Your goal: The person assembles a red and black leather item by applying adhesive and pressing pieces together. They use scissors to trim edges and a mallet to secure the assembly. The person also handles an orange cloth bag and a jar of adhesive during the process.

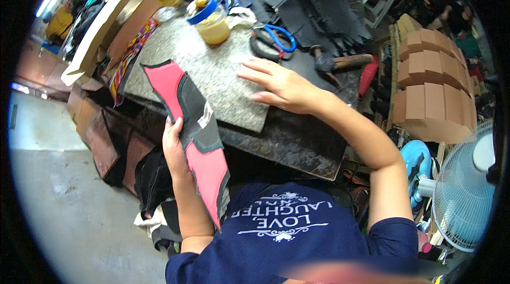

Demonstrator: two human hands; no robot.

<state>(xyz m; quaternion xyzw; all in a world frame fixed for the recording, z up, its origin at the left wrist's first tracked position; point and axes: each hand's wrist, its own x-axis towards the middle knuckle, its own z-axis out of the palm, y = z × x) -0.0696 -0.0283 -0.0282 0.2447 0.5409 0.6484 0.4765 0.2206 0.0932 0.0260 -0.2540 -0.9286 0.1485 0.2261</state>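
Note:
My left hand (173,143) grips the left edge of a long, flat shoe-upper-like piece (206,170), with pink panels at both ends and dark grey material between them. It slants between the table edge and my shirt, its top end over the stone slab (178,42). A small white patch shows at its middle. My right hand (281,86) is open over the slab's right side, fingers spread, with nothing in it. Beyond the hands, a jar of yellowish paste (212,28) with a blue rim stands on the slab. Scissors (284,39) with blue and black handles lie beside it.
A hammer (348,62) with a wooden handle lies on the dark table (313,143), near black sheet pieces (319,8). Brown folded cardboard-like pieces (433,82) are stacked at right, above a fan (462,194). A plastic stool (378,1) stands at far right.

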